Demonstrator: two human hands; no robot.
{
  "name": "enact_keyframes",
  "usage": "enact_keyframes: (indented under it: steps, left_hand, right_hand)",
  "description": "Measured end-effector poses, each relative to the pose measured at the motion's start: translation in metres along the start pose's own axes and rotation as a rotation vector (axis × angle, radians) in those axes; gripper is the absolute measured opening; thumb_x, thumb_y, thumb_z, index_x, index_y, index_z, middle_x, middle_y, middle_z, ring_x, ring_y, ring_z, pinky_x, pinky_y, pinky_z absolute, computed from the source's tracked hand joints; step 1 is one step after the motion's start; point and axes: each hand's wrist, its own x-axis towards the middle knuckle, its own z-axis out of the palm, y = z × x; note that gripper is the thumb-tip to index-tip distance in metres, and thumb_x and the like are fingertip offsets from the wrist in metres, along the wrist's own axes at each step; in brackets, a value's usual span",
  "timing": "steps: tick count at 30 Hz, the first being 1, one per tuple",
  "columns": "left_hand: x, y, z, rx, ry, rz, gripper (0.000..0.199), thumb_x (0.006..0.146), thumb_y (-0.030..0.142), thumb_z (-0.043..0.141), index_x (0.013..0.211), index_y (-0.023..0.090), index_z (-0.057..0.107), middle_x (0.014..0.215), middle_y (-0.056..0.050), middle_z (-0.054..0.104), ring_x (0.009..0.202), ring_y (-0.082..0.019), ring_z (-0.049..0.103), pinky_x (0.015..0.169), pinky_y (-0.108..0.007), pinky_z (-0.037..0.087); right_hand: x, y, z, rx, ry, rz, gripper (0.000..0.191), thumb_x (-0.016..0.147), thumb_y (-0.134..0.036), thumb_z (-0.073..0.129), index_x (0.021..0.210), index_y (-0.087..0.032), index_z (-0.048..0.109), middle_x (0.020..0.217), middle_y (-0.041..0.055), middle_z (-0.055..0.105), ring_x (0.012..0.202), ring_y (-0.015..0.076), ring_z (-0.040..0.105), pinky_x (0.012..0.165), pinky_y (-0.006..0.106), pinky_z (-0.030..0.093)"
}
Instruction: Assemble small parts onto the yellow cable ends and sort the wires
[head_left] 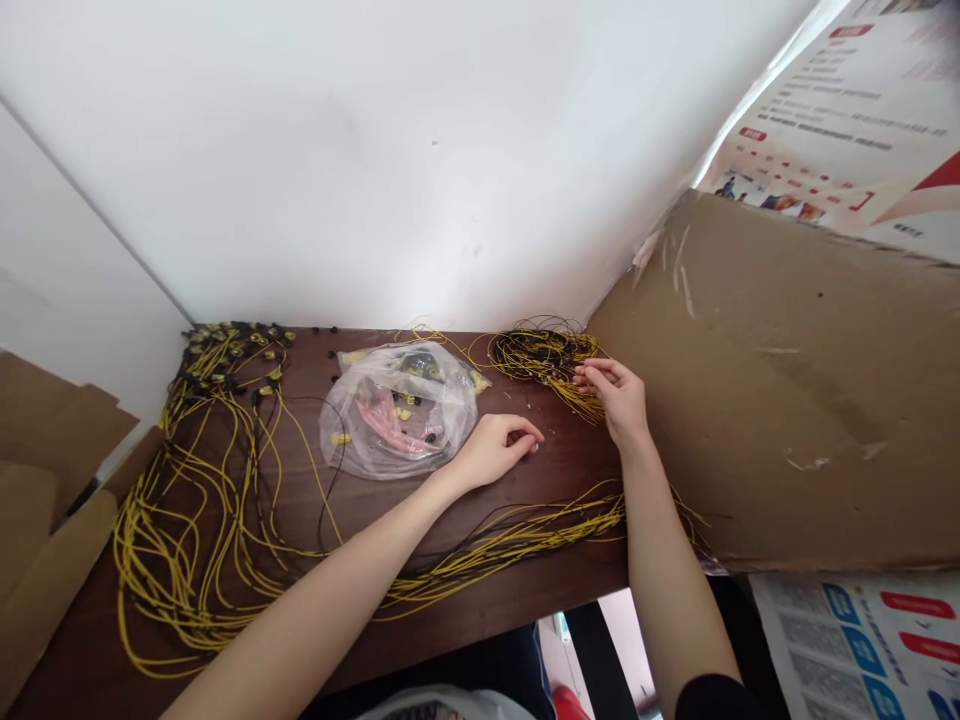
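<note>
in the centre of the frame, the left hand (491, 452) is above a dark brown wooden tabletop (577, 460), thumb and forefinger curled nearly together; whether they grip anything i cannot tell. right of centre, the right hand (624, 400) has its fingertips bunched at the coiled bundle of thin yellow and black wires (534, 350); whether a strand is pinched there is unclear. beside the left hand sits a crumpled clear plastic bag (454, 410) with small yellow and black pieces showing. long yellow and black wires (510, 535) stretch from lower left to lower right, under both forearms.
</note>
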Motion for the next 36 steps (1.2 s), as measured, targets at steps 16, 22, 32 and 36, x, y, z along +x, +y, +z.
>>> enact_keyframes:
  steps: [16, 22, 32, 36]
  left_hand:
    - [0.0, 0.001, -0.001, 0.059, -0.013, 0.036, 0.023, 0.08, 0.018, 0.047, 0.086, 0.013, 0.068, 0.073, -0.003, 0.068, 0.062, -0.01, 0.058, 0.06, -0.019, 0.043]
    - [0.001, 0.001, -0.001, 0.07, -0.023, 0.04, 0.023, 0.08, 0.016, 0.046, 0.086, 0.013, 0.068, 0.073, -0.003, 0.068, 0.062, -0.011, 0.058, 0.059, -0.02, 0.043]
    - [0.001, 0.001, 0.0, 0.073, -0.017, 0.046, 0.023, 0.08, 0.016, 0.047, 0.085, 0.013, 0.069, 0.072, -0.003, 0.068, 0.061, -0.01, 0.056, 0.059, -0.019, 0.041]
    - [0.001, 0.002, -0.001, 0.076, -0.02, 0.045, 0.022, 0.08, 0.016, 0.047, 0.086, 0.013, 0.069, 0.073, -0.003, 0.068, 0.062, -0.01, 0.057, 0.06, -0.019, 0.042]
  right_hand:
    - [-0.011, 0.007, 0.019, -0.962, -0.201, -0.551, 0.028, 0.075, -0.028, 0.061, 0.102, -0.021, 0.063, 0.103, 0.0068, 0.063, 0.099, 0.0253, 0.051, 0.086, 0.041, 0.038]
    - [-0.007, 0.018, 0.027, -1.059, -0.205, -0.533, 0.029, 0.082, -0.024, 0.053, 0.109, -0.024, 0.062, 0.101, 0.0087, 0.06, 0.097, 0.0258, 0.05, 0.082, 0.04, 0.037]
    - [-0.001, 0.017, 0.027, -0.506, -0.106, -0.33, 0.023, 0.079, -0.033, 0.056, 0.086, -0.016, 0.07, 0.089, 0.0077, 0.068, 0.081, 0.019, 0.06, 0.076, 0.033, 0.045]
    - [0.0, 0.019, 0.027, -0.345, -0.095, -0.197, 0.028, 0.074, -0.037, 0.06, 0.088, -0.016, 0.07, 0.084, 0.0056, 0.07, 0.071, 0.0163, 0.06, 0.071, 0.031, 0.046]
